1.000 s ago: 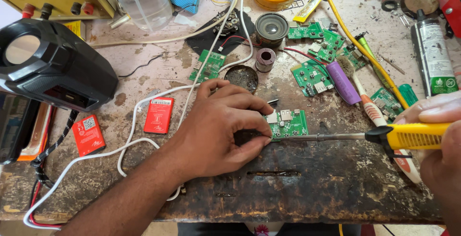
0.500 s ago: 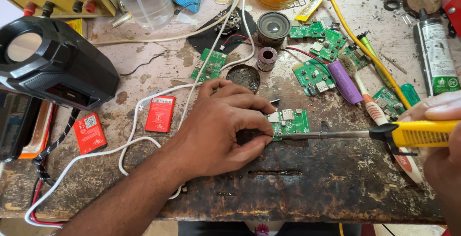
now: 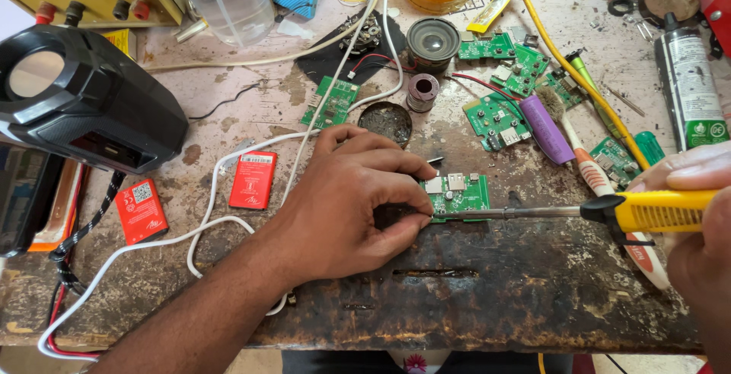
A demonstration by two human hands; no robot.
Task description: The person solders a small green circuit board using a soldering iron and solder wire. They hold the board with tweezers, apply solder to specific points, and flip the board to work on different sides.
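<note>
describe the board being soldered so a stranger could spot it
Start at the dark front edge of the bench. The left hand pins a small green board there. Unlike the other green boards farther back, the soldering iron tip touches it.

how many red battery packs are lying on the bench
2: one red battery pack beside the white cable, the other further left below the black lamp. More may be hidden.

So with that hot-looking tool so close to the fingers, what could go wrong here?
The left hand pinches the small green circuit board right where the soldering iron tip meets it, so a slip might burn the fingers. The board lies near the scorched bench edge and could slide. The white cable under the wrist might snag.
</note>
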